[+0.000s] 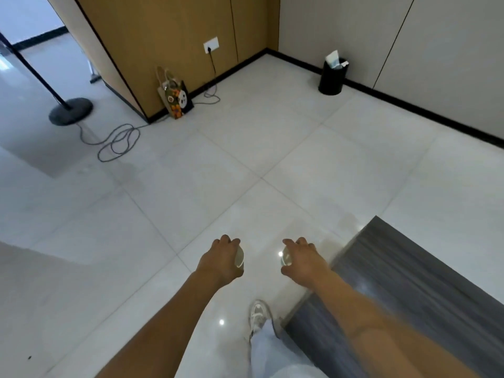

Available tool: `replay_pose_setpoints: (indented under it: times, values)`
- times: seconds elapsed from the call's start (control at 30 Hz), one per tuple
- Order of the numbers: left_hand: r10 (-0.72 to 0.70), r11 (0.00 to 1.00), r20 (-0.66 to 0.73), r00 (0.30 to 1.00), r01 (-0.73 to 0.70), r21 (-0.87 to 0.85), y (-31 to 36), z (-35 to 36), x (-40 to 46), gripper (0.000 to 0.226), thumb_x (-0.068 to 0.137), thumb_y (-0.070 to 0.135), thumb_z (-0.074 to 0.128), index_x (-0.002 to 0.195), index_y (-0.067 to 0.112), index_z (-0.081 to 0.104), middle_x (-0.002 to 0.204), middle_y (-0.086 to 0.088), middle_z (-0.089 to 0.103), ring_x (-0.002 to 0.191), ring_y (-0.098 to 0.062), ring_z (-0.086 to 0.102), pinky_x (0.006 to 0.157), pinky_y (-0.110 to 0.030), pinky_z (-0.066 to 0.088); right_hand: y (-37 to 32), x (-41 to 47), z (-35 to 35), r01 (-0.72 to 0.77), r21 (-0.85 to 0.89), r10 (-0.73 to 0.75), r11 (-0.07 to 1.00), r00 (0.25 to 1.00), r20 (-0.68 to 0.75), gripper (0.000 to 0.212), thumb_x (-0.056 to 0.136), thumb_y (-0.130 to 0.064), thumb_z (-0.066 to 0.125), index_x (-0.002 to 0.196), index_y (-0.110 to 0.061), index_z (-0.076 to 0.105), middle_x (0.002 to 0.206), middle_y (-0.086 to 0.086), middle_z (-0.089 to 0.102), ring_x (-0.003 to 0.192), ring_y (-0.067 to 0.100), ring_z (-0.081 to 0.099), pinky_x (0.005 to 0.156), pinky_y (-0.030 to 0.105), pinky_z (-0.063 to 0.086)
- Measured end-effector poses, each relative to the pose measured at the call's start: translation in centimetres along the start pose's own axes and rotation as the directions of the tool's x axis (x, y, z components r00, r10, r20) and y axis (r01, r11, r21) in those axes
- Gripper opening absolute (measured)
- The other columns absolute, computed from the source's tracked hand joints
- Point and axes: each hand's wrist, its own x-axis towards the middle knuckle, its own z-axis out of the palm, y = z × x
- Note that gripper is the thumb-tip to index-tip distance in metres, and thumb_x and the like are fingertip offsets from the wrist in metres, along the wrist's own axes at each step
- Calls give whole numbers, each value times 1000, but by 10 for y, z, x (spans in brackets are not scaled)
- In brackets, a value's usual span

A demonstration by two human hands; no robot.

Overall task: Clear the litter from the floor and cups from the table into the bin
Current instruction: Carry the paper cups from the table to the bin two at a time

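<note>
My left hand grips a pale paper cup from above, and only the cup's rim side shows past the fingers. In my right hand a second pale cup is gripped the same way. Both hands hang over the white tiled floor, close together at the bottom centre. A black round bin stands far off at the back right against the wall, with white litter sticking out of its top.
A dark grey table corner juts in at the lower right, beside my right arm. A grey cable loops on the floor at left near a black stand base. A patterned bag leans on the wooden wall corner.
</note>
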Motion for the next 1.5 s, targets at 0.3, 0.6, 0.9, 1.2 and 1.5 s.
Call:
replay_pose_setpoints:
  times: [0.3, 0.6, 0.9, 1.2, 1.5]
  values:
    - [87, 993, 6, 996, -88, 74, 17, -110, 168, 67, 82, 34, 67, 139, 18, 37, 134, -3, 40, 124, -22, 39, 90, -38, 48, -1, 131, -120, -88, 74, 96, 993, 988, -117, 73, 85, -33, 63, 148, -24, 27, 137, 8, 35, 123, 29, 37, 93, 41, 48]
    - [258, 960, 52, 965, -262, 97, 64, -199, 362, 74, 81, 34, 69, 144, 17, 32, 137, -4, 38, 127, -23, 38, 95, -39, 46, 23, 272, -237, -220, 141, 246, 965, 948, -202, 69, 84, -34, 65, 144, -25, 32, 133, 7, 38, 121, 29, 38, 86, 36, 46]
    - [378, 910, 60, 924, -383, 160, 123, -314, 546, 71, 84, 33, 66, 144, 16, 32, 137, -4, 39, 126, -23, 38, 91, -37, 46, 43, 404, -369, -302, 233, 355, 924, 904, -238, 71, 85, -34, 64, 146, -24, 30, 135, 7, 36, 123, 30, 37, 84, 38, 47]
    - [450, 867, 124, 884, -466, 175, 250, -377, 732, 63, 84, 30, 64, 139, 17, 37, 134, -2, 40, 125, -22, 38, 90, -35, 45, 152, 529, -499, -412, 297, 482, 862, 847, -224, 65, 84, -32, 64, 143, -24, 35, 134, 7, 37, 124, 29, 37, 85, 36, 46]
    - [415, 892, 107, 903, -427, 144, 365, -474, 917, 65, 83, 32, 66, 139, 18, 36, 134, -1, 40, 126, -22, 38, 91, -37, 47, 241, 683, -688, -375, 266, 439, 888, 864, -246, 70, 84, -32, 64, 146, -23, 30, 137, 8, 36, 126, 31, 36, 89, 38, 47]
